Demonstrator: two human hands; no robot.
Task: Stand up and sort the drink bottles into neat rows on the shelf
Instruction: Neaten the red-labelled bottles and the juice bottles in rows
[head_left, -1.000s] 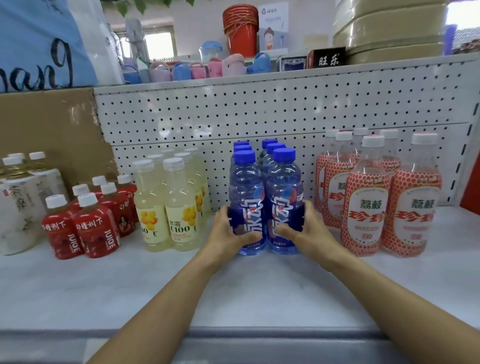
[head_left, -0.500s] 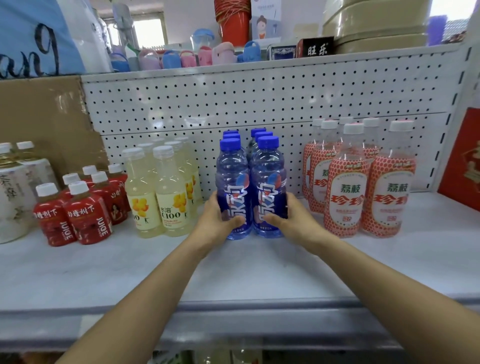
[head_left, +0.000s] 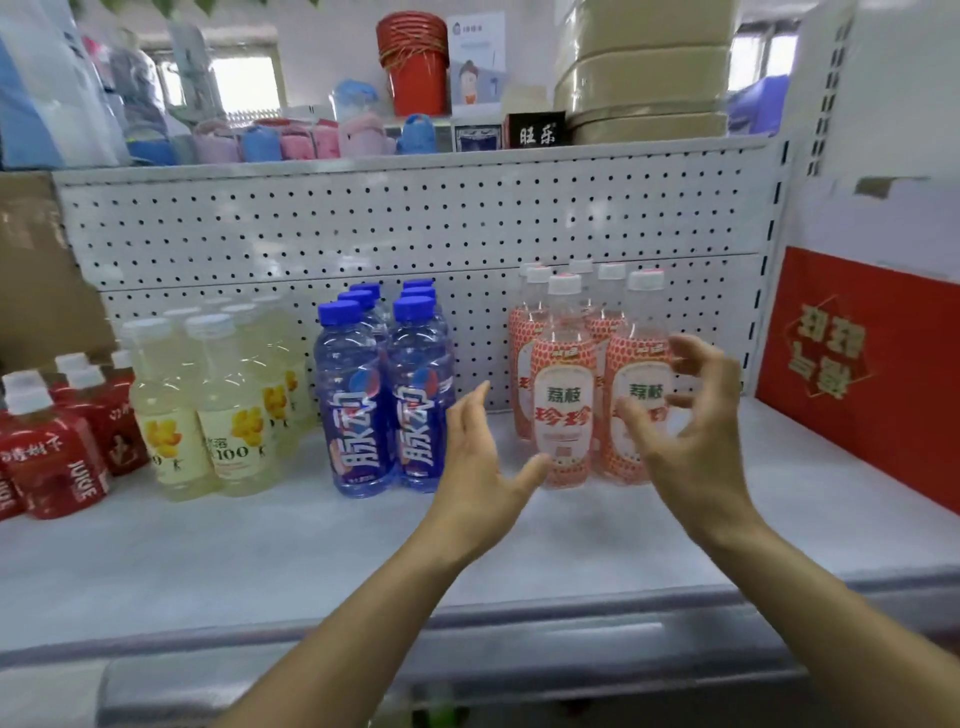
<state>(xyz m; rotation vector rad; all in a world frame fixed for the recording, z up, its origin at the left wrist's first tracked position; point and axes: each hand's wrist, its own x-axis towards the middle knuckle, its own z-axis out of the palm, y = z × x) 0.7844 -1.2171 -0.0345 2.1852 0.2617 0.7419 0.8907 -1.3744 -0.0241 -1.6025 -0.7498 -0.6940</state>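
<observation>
My left hand and right hand are loose and hold nothing, so next I should grab the red-and-white plastic bottles between them and straighten that row.

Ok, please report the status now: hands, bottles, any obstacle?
Left hand open, right hand open, both empty. Blue bottles upright in two rows; hands flank red-white lychee bottles. Nothing in the way.

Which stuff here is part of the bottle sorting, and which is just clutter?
Job: blue bottles, lychee bottles, yellow bottles, red juice bottles, shelf, both open hands: left, right.

Clutter: red box, red buckets, cardboard.
</observation>
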